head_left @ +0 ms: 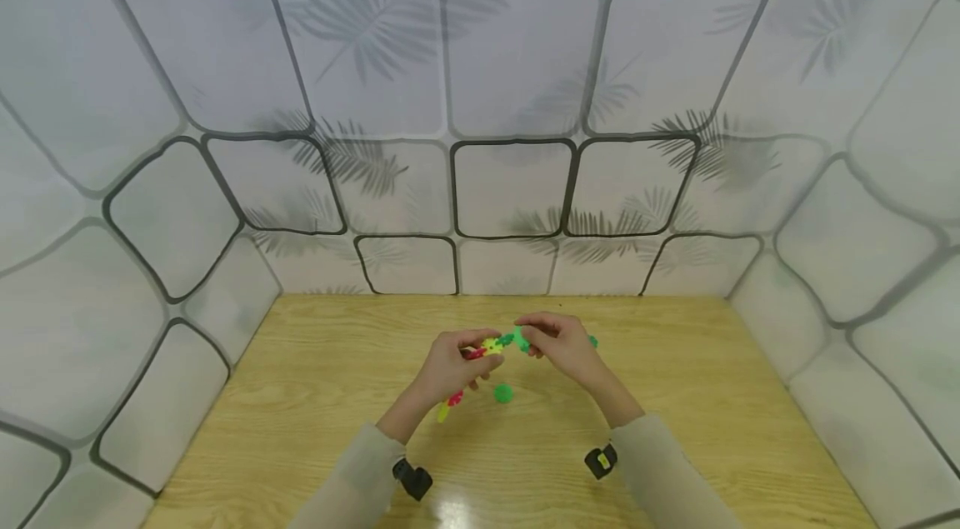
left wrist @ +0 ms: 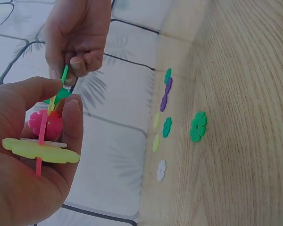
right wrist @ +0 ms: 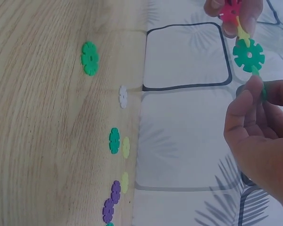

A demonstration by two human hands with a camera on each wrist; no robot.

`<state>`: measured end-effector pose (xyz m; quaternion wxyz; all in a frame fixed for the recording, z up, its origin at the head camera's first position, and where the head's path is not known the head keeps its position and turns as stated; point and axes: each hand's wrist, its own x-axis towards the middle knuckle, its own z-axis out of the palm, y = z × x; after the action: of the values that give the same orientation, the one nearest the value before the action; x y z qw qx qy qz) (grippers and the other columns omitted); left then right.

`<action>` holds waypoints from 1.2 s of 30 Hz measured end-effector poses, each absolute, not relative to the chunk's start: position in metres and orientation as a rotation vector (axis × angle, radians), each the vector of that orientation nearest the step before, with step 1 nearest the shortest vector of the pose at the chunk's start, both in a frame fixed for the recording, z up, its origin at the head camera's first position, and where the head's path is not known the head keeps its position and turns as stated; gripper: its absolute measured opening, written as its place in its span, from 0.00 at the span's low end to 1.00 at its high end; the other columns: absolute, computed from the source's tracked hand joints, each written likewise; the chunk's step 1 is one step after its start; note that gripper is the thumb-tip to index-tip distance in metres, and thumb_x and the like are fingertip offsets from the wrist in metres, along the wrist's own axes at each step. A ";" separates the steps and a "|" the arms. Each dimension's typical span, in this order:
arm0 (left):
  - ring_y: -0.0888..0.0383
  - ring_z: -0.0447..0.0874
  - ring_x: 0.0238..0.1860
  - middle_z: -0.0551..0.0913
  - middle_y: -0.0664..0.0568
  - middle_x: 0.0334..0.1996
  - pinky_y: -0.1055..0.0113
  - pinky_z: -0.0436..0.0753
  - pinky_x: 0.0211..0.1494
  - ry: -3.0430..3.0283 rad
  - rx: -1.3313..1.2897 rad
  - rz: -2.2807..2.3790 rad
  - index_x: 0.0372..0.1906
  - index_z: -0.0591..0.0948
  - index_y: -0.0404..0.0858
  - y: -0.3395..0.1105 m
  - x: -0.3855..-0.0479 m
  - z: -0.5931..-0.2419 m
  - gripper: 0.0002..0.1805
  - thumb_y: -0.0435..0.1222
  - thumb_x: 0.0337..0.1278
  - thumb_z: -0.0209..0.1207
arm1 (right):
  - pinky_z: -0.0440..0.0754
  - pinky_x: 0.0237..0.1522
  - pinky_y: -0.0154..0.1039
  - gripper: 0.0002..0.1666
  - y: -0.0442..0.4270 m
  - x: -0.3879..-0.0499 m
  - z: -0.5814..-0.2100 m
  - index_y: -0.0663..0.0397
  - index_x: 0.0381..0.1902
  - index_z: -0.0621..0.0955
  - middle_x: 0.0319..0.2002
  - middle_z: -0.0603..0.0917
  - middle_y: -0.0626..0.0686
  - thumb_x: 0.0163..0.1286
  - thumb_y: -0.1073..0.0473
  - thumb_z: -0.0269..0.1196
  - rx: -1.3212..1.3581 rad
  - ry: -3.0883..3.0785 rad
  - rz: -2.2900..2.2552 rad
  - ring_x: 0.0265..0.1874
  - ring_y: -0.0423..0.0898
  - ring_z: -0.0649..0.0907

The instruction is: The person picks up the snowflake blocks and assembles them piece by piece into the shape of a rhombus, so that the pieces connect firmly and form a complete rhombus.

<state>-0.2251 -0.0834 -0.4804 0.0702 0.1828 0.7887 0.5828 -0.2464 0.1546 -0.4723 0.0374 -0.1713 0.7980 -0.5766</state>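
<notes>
A pale, patterned backdrop (head_left: pixel 510 187) rises beyond a lone green disc (head_left: pixel 503 393) that lies flat on a wood-grained surface (head_left: pixel 360 462). Above the far side of that disc, a person's left hand (head_left: pixel 453 362) pinches a chain of slotted discs (head_left: pixel 491 346) partway along, while the right hand (head_left: pixel 558 341) pinches a light green disc (right wrist: pixel 256 71) at its end. The chain hangs between the hands, clear of the surface.

The step in hand appears to be joining that light green disc to its dark green neighbour (right wrist: pixel 249 55); from here one cannot tell whether it is fully seated. The next move seems to call for a steady left hand and a straight push, slot into slot.

The head view hides nearly all the row beyond the lone green disc; the wrist views reveal it: purple discs (right wrist: pixel 115 191), pale yellow discs (right wrist: pixel 126 147), darker green discs (left wrist: pixel 167 127) and a white disc (right wrist: pixel 123 97). Only the left wrist view, well above the lone green disc, catches a thin white edge (left wrist: pixel 56 144) against the chain's yellow disc (left wrist: pixel 40 151).
</notes>
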 end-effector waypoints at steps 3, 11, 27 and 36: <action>0.61 0.87 0.23 0.91 0.43 0.30 0.66 0.87 0.24 2.369 0.566 1.747 0.64 0.85 0.38 -0.083 -0.225 -0.480 0.21 0.37 0.68 0.69 | 0.85 0.35 0.35 0.15 0.154 -0.246 -0.472 0.61 0.57 0.86 0.38 0.87 0.68 0.82 0.59 0.60 -0.540 2.455 -1.765 0.31 0.46 0.85; 0.39 0.89 0.26 0.90 0.41 0.27 0.65 0.89 0.27 2.355 0.598 1.743 0.64 0.84 0.35 -0.082 -0.224 -0.479 0.22 0.36 0.69 0.69 | 0.86 0.34 0.35 0.14 0.154 -0.248 -0.476 0.62 0.56 0.87 0.35 0.88 0.58 0.82 0.61 0.60 -0.582 2.468 -1.766 0.29 0.44 0.85; 0.41 0.91 0.28 0.89 0.43 0.24 0.64 0.91 0.34 2.265 0.555 1.793 0.67 0.81 0.31 -0.080 -0.225 -0.484 0.25 0.35 0.70 0.68 | 0.84 0.33 0.32 0.14 0.152 -0.242 -0.471 0.66 0.55 0.86 0.37 0.87 0.62 0.81 0.63 0.60 -0.538 2.451 -1.787 0.29 0.43 0.84; 0.34 0.91 0.31 0.88 0.35 0.27 0.59 0.92 0.35 2.277 0.530 1.787 0.67 0.81 0.31 -0.080 -0.224 -0.486 0.24 0.35 0.70 0.67 | 0.88 0.35 0.38 0.14 0.148 -0.246 -0.480 0.63 0.55 0.87 0.38 0.88 0.57 0.81 0.62 0.61 -0.486 2.456 -1.808 0.29 0.41 0.85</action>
<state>-0.2244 -0.0803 -0.4862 0.0994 0.1792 0.7700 0.6042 -0.2456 0.1484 -0.4797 0.0265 -0.1573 0.7951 -0.5852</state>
